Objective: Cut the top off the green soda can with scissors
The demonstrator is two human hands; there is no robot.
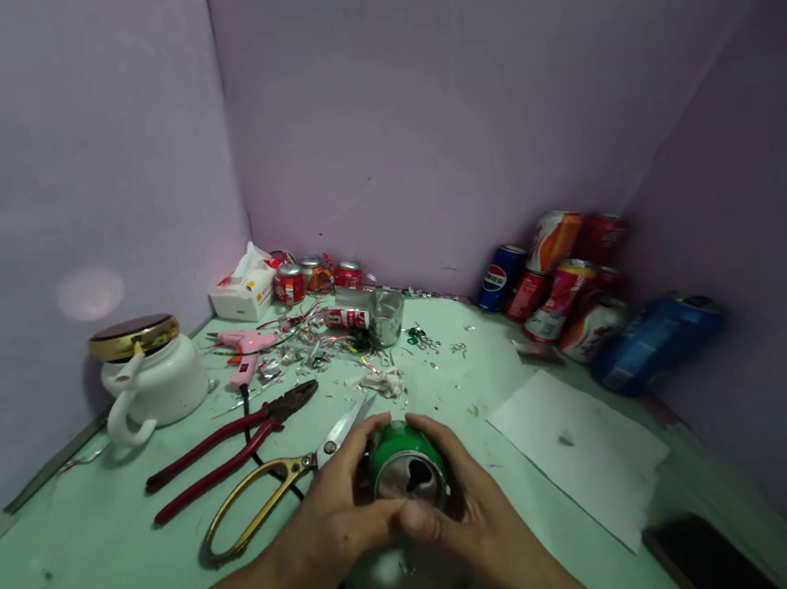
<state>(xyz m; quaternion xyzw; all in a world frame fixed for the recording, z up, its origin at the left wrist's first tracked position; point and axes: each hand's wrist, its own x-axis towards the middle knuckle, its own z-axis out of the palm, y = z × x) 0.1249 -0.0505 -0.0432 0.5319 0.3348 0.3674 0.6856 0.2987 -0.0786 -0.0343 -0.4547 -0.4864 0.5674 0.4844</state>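
Note:
A green can (406, 463) is between my two hands at the front middle of the table, its silver top with the opening tilted toward me. My left hand (345, 516) wraps round its left side, and my right hand (466, 495) wraps round its right side. Both thumbs meet at the near rim of the can. Just left of my left hand lie gold-handled scissors (275, 488), blades pointing away. Beyond them are red-handled pliers (238, 449), their jaws pointing to the back right.
At left stands a white pot (161, 381) with a gold lid. A tissue box (245, 290), pink glue gun (243, 351), small red cans (289, 284) and metal scraps lie behind. White paper (580, 449), stacked cans (562, 300) and a dark phone (706, 559) are at right.

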